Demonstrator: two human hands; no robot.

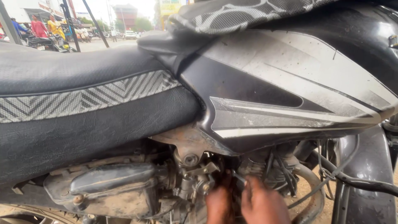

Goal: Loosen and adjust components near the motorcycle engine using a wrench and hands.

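Note:
A dusty black motorcycle stands side-on, with its grey-striped fuel tank (290, 87) at the right and its black seat (83, 103) at the left. Both my hands reach up from the bottom edge into the engine area under the tank. My left hand (218, 203) has its fingers pushed in beside the carburettor (195, 182); its fingertips are hidden among the parts. My right hand (263, 203) sits just to its right, fingers pinched on a thin metal tool (239, 178) that points toward the engine cylinder (265, 168).
A dirty black side cover (112, 182) lies left of the carburettor. Cables and a hose (356, 180) hang at the right near the curved exhaust pipe (311, 195). Far back at the top left are a street, parked bikes and people (39, 27).

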